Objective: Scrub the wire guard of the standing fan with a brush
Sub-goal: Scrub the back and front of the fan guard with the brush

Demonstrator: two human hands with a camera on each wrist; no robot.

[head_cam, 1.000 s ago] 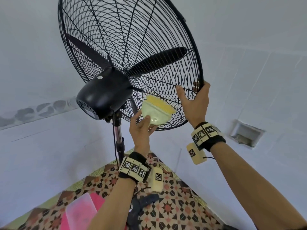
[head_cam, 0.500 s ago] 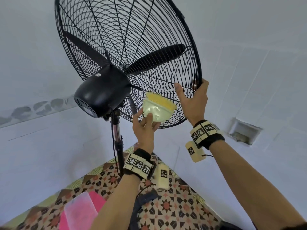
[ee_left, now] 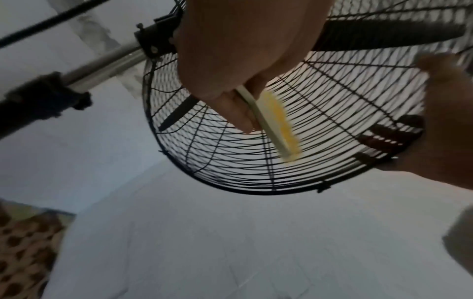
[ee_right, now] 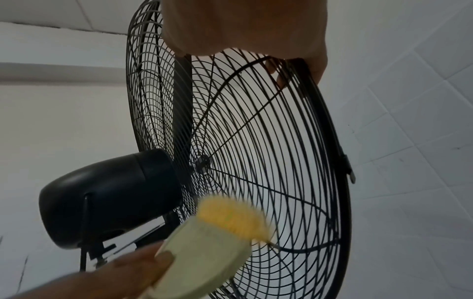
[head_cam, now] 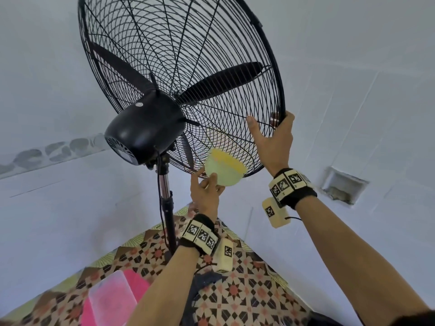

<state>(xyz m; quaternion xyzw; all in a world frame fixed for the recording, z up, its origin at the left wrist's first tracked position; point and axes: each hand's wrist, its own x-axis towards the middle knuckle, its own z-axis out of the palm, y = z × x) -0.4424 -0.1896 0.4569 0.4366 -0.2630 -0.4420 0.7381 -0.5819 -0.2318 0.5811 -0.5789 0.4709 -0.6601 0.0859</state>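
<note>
The black standing fan's wire guard [head_cam: 200, 67] fills the upper middle of the head view, seen from behind with its motor housing [head_cam: 143, 130]. My left hand [head_cam: 207, 187] grips a pale green brush [head_cam: 223, 172] with yellow bristles [ee_left: 280, 123] held against the guard's lower rear wires [ee_right: 294, 202]. The brush [ee_right: 207, 257] looks motion-blurred in the right wrist view. My right hand [head_cam: 274, 140] holds the guard's lower right rim [ee_right: 330, 129], fingers hooked over the edge and thumb on the rear wires.
The fan's pole [head_cam: 168, 208] and cable drop to a patterned floor [head_cam: 235, 290]. A pink and white plastic item [head_cam: 113, 300] lies on the floor at lower left. White tiled walls surround the fan, with a recessed opening [head_cam: 343, 188] at right.
The brush and my left hand have slid down the rear guard towards its bottom rim. My right hand has kept its hold on the rim.
</note>
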